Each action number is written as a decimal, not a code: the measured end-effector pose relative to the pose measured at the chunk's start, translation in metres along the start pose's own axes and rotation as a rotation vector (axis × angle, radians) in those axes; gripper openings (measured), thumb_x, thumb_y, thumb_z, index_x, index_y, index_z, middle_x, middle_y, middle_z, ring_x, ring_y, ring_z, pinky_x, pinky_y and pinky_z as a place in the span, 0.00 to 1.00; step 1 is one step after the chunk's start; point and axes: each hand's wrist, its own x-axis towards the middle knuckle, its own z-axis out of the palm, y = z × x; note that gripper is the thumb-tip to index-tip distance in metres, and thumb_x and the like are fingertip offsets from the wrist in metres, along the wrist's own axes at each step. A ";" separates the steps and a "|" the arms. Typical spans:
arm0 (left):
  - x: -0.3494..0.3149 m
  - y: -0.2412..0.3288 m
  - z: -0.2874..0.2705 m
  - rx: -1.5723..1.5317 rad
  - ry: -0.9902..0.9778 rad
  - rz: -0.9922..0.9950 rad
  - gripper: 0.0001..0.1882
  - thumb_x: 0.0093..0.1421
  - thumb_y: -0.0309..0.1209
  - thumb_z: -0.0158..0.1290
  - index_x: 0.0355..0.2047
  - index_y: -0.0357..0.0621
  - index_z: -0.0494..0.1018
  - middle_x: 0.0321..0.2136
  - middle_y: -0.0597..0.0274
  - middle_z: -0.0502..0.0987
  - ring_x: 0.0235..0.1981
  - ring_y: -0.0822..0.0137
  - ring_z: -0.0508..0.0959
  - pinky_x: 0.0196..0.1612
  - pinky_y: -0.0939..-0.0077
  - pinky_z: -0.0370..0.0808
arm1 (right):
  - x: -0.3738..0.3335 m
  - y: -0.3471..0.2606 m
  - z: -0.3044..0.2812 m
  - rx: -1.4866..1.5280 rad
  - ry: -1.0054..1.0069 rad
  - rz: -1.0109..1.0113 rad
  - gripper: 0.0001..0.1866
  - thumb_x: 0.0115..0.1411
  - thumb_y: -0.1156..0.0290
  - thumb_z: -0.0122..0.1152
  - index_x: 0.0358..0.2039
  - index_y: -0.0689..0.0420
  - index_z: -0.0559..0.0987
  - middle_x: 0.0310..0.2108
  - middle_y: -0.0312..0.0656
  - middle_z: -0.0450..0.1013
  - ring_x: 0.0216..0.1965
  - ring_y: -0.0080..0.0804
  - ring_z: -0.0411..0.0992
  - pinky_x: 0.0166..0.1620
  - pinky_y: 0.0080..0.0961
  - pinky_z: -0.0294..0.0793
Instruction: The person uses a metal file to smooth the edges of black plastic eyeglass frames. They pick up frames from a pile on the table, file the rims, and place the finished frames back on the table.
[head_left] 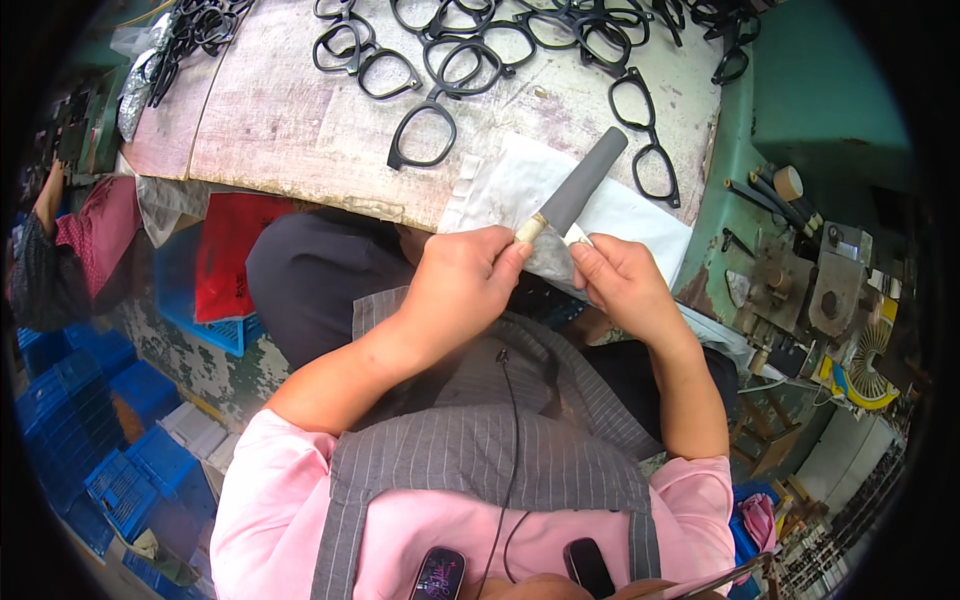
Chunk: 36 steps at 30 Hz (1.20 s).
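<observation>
My left hand (468, 272) is closed around the pale, wrapped-looking handle (531, 228) of a flat grey tool with a rounded end. Its long grey blade (592, 178), which resembles a sanding stick, points away and to the right. Close beside it, my right hand (625, 283) pinches a small white strip (576, 236) at the base of the blade. Whether that strip is joined to the tool I cannot tell. Beneath the tool a white cloth or paper sheet (640, 222) lies at the table's near edge.
Several black eyeglass frames (422, 135) are spread across the worn table (270, 130), with more heaped at the far left. To the right stand a green machine housing (810, 90) and a metal vise-like fixture (835, 285). Blue crates (125, 490) and a red bag (232, 250) are at lower left.
</observation>
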 end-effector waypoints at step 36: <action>-0.005 -0.001 0.020 0.452 0.282 0.382 0.06 0.57 0.26 0.56 0.30 0.37 0.70 0.15 0.56 0.70 0.18 0.57 0.73 0.21 0.68 0.70 | -0.017 -0.007 0.011 0.752 -0.086 0.381 0.18 0.69 0.60 0.46 0.24 0.56 0.68 0.09 0.29 0.54 0.07 0.16 0.49 0.11 0.16 0.47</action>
